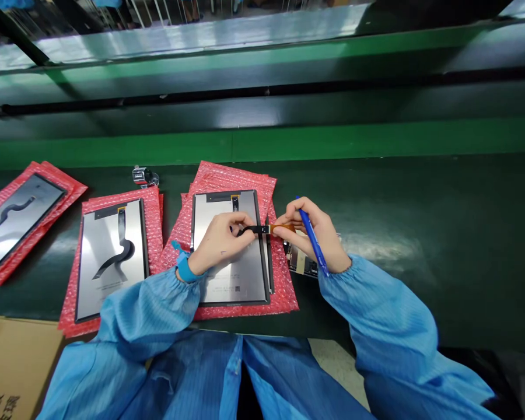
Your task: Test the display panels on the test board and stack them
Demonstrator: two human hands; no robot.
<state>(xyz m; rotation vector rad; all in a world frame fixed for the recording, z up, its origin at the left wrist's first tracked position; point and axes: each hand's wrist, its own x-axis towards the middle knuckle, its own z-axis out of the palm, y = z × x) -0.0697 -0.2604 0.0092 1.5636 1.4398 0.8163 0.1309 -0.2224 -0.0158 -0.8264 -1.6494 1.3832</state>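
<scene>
My left hand (224,238) pinches the black flex cable (257,230) of a silver display panel (231,274) lying in front of me. Facing it, my right hand (317,230) has thumb and fingertips closed on an orange flex cable (282,228); the two cable ends meet between my hands. A blue pen (312,236) is also tucked in my right hand, slanting across the fingers and palm. Partly covered by that hand, a circuit board assembly (304,261) sits on the bench. Pink bubble wrap (284,291) lies beneath the panel.
To the left rests another display panel (111,262) on bubble wrap, with a further panel (24,216) beyond it. A small metal tally counter (144,176) stands behind them. A cardboard box (17,356) is at lower left. A black rail (227,93) runs behind the green bench (420,204).
</scene>
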